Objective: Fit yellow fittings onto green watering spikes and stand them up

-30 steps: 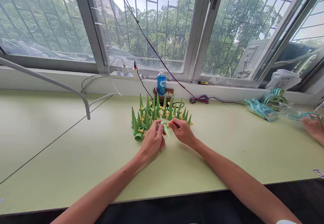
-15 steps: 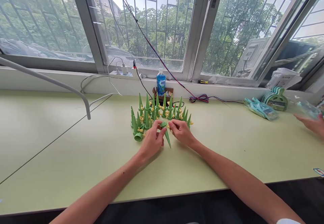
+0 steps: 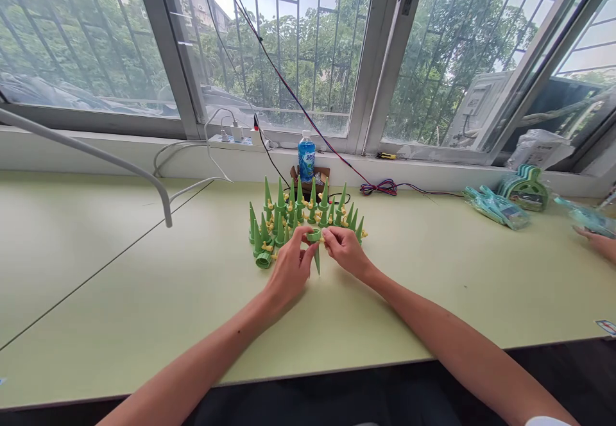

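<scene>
Pinched in my left hand (image 3: 294,260) is a green plastic plant watering spike (image 3: 317,260), its ring-shaped open end up and its point down. My right hand (image 3: 344,247) is closed at the spike's right side, fingertips on a small yellow valve (image 3: 323,240) that they mostly cover. Just beyond my hands, several more green watering spikes (image 3: 280,196) with yellow valves stand points up in a cluster. One green cap end (image 3: 263,260) at the cluster's front left faces me and shows its hollow inside.
Behind the cluster, a blue bottle (image 3: 307,155) stands by a small brown box (image 3: 327,174). Coiled wires (image 3: 380,187) lie right of it. Bagged teal items (image 3: 498,208) and another person's hand (image 3: 599,241) are at far right. A grey tube (image 3: 161,188) hangs over the left side.
The held spike has turned, so its ring end faces more upward and its point hangs straighter down. The other person's hand has shifted with a teal bag.
</scene>
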`<state>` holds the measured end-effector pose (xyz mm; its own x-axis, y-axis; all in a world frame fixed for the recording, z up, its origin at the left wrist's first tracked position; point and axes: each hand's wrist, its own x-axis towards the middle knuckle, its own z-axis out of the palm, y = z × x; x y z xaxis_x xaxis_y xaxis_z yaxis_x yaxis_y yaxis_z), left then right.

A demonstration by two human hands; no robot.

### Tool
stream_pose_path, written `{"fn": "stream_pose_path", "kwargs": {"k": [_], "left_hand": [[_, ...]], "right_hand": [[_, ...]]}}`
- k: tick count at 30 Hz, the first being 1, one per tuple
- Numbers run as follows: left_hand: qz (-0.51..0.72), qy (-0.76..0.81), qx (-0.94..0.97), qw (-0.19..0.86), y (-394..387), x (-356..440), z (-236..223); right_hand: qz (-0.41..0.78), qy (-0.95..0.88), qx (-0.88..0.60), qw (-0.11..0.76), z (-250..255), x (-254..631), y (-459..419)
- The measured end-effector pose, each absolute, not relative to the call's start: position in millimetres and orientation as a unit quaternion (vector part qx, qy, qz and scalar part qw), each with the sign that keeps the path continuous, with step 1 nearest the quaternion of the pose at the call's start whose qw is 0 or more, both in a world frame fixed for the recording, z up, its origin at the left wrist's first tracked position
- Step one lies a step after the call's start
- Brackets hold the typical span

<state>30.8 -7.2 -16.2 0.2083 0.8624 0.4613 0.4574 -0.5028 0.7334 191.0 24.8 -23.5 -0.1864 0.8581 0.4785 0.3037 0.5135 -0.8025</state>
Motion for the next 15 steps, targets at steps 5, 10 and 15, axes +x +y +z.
{"fn": "stream_pose_path", "kwargs": {"k": [5, 10, 15], "left_hand": [[0.483, 0.455, 0.702, 0.258, -11.1, 33.1, -11.2], [0.486, 0.450, 0.659, 0.358, -7.7, 33.2, -13.1], [0.458, 0.419, 0.585, 0.522, -6.2, 33.2, -8.7]], "right_hand": [[0.246, -0.693, -0.422, 0.531, -21.5, 190.1, 22.1], [0.201, -0.702, -0.419, 0.539, -18.9, 192.6, 19.5], [0.161, -0.749, -0.389, 0.512, -15.5, 192.1, 16.1]]}}
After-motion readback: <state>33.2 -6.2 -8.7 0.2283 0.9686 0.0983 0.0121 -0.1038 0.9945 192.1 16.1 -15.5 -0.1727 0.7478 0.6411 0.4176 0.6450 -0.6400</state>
